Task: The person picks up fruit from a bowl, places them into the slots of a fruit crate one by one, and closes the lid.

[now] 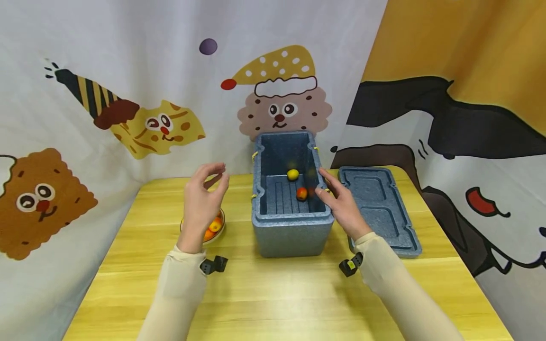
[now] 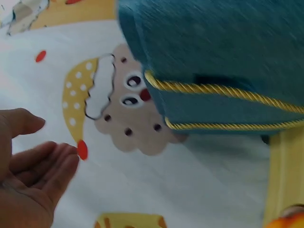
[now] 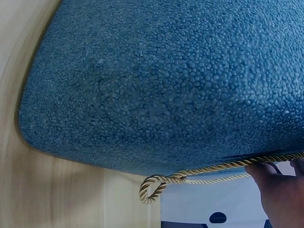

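Observation:
A blue-grey foam box (image 1: 292, 241) stands on the table with its top uncovered. Inside lie a yellow lemon-like fruit (image 1: 292, 174) and a red-orange fruit (image 1: 302, 193). My left hand (image 1: 201, 203) is raised left of the box, thumb and fingers apart with nothing between them. Below that hand, and partly hidden by it, sits a bowl of orange and yellow fruit (image 1: 215, 224). At the box's right rim rests my right hand (image 1: 344, 208), its fingertips touching the edge. In the right wrist view its thumb is beside the gold rope (image 3: 218, 167).
The box's foam lid (image 1: 377, 208) lies on the table (image 1: 273, 298) to the right, partly behind my right forearm. A printed cartoon curtain (image 1: 170, 47) hangs close behind the table. Gold rope (image 2: 218, 90) also runs along the box's left side.

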### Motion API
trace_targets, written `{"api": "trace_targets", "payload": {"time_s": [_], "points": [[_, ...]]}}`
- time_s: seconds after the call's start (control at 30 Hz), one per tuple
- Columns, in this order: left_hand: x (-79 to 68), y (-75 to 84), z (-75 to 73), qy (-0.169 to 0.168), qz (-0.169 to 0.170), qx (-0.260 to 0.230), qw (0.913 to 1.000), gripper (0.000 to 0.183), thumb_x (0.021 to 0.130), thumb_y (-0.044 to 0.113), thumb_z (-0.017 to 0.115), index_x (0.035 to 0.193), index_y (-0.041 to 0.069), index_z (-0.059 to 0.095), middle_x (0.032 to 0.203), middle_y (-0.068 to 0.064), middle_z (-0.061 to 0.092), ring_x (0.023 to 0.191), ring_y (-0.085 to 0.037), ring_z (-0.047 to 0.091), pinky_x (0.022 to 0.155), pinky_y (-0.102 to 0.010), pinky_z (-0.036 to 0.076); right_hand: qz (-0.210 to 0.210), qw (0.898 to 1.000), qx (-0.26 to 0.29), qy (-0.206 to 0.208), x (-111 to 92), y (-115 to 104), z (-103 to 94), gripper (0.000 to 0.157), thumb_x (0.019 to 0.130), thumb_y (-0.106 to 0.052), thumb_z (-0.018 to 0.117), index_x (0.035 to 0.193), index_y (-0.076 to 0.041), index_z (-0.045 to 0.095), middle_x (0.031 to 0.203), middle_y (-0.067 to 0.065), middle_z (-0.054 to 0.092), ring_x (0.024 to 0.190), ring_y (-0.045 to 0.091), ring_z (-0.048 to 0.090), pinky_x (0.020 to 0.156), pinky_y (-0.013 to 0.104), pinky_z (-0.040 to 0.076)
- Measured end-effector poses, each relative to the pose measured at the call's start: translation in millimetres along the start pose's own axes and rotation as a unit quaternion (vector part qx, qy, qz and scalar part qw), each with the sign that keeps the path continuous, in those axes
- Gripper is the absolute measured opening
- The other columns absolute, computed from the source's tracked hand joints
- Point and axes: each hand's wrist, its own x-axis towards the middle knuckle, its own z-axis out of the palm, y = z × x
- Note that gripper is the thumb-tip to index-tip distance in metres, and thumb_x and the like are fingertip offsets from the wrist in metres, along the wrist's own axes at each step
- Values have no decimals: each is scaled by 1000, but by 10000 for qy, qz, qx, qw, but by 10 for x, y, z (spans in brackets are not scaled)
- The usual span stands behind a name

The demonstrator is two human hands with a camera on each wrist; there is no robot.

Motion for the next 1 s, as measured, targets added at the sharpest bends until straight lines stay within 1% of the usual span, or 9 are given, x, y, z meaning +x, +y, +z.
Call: {"api": "trace_targets", "payload": {"time_s": [0.17, 0.37, 0.47, 0.53, 0.67, 0.77, 0.83, 0.9, 1.0], "points": [[-79, -177, -82, 285, 228, -206, 9991, 26, 89, -5, 68, 115, -5, 66, 115, -19, 63, 108, -27, 60, 91, -41, 52, -45, 9999, 88, -77, 9, -45, 7, 58, 103, -23, 53, 156, -15, 29, 161, 3, 19, 145, 29, 19, 113, 54, 22], [-189, -399, -109, 140, 18, 356, 9993, 28, 87, -3, 71, 114, -3, 66, 114, -14, 62, 107, -24, 59, 93, -37, 51, -103, 9999, 57, 60, 64, 159, -49, 58, 102, -32, 56, 155, -26, 33, 159, -7, 22, 145, 22, 20, 114, 53, 22], [-281, -476, -123, 107, 60, 367, 9993, 29, 86, -7, 71, 114, -4, 66, 113, -15, 62, 107, -26, 59, 92, -40, 51, -116, 9999, 55, 27, 67, 195, -50, 58, 101, -36, 56, 154, -30, 33, 159, -9, 22, 145, 20, 20, 113, 52, 23], [-349, -498, -131, 57, 234, 288, 9993, 31, 84, -12, 70, 114, -6, 66, 113, -19, 62, 107, -30, 60, 91, -43, 51, -119, 9999, 58, 22, 56, 202, -50, 57, 101, -36, 56, 154, -31, 34, 158, -10, 23, 145, 20, 21, 113, 52, 24], [-452, -398, -157, -123, 574, 195, 9981, 33, 81, -20, 68, 113, -13, 63, 113, -28, 60, 106, -41, 60, 88, -47, 51, -143, 9998, 94, 62, 40, 194, -48, 56, 102, -35, 55, 153, -29, 34, 158, -9, 23, 144, 20, 21, 113, 52, 23], [-496, -342, -210, -171, 563, 227, 9980, 34, 79, -23, 66, 112, -16, 61, 112, -32, 59, 104, -46, 58, 90, -41, 51, -157, 9997, 153, 53, 51, 184, -40, 57, 101, -35, 56, 154, -29, 34, 158, -9, 24, 145, 19, 21, 113, 52, 24], [-531, -409, -257, -184, 406, 263, 9987, 35, 80, -23, 66, 113, -16, 60, 113, -32, 58, 105, -46, 57, 92, -33, 51, -158, 9997, 156, 49, 58, 182, -37, 57, 101, -36, 56, 154, -29, 34, 158, -10, 24, 145, 19, 21, 113, 52, 24], [-568, -578, -314, -198, 235, 404, 9987, 36, 81, -21, 67, 115, -14, 60, 115, -30, 58, 107, -44, 57, 93, -26, 49, -148, 9998, 129, 44, 64, 182, -38, 58, 101, -36, 56, 154, -29, 34, 158, -10, 23, 145, 20, 21, 113, 52, 24], [-616, -849, -397, -271, -78, 733, 9969, 36, 83, -15, 69, 118, -11, 60, 118, -25, 58, 110, -39, 56, 93, -33, 50, -148, 9999, 71, 52, 66, 176, -48, 58, 101, -38, 56, 154, -30, 34, 158, -11, 24, 144, 20, 22, 113, 52, 24]]}}
